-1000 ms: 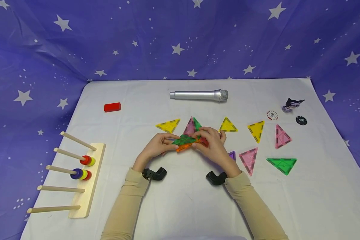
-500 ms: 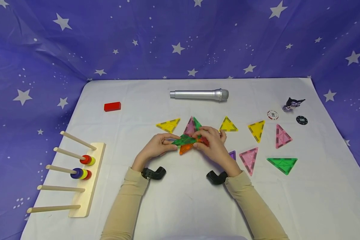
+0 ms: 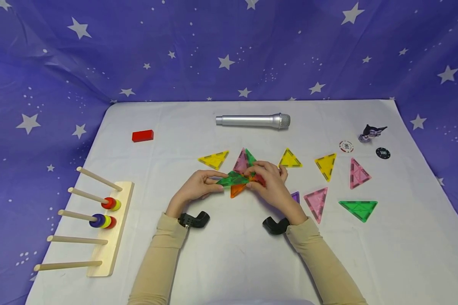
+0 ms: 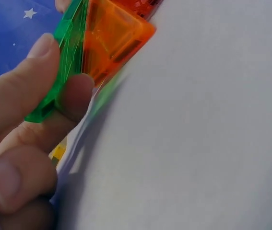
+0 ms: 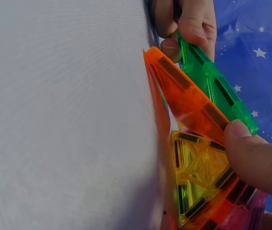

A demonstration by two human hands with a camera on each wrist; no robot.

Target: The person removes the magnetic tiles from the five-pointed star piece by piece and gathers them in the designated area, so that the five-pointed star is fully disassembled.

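My two hands meet at the table's middle over a small cluster of magnetic triangle tiles. My left hand pinches the left tip of a green tile between thumb and fingers; the left wrist view shows the same pinch on this green tile. An orange tile hangs off its lower edge and touches the cloth. My right hand holds the cluster's right side, its thumb pressing the orange tile by a yellow tile. Pink and green tiles stand just behind.
Loose triangles lie around: yellow, yellow, yellow, pink, pink, green. A silver microphone lies farther back, a red block back left, a wooden peg rack left, two poker chips right.
The orange tile has swung down from under the green one, so its tip now points toward the near edge. Both hands have stayed almost where they were.
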